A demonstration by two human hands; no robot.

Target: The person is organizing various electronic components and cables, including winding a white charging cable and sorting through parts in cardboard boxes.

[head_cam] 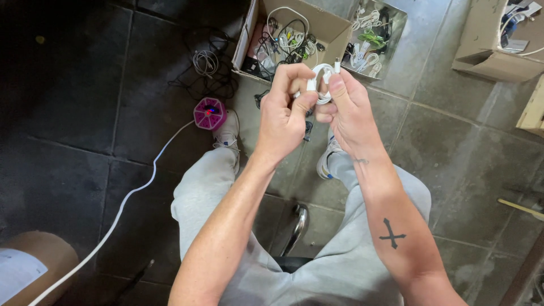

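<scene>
— What's in the hands?

— A coiled white cable [324,79]. The left hand [283,110] and the right hand [351,113] are pressed close together, both pinched shut on it, held up over the knees above the floor [453,136]. One plug end pokes up above the right thumb.

— And around the feet?

— An open cardboard box [326,25] full of tangled cables sits just beyond the hands, a second box [487,54] off to the right. A pink power hub [209,113] lies beside the left shoe [228,133], with a white cord [122,209] running from it across the tiles.
</scene>
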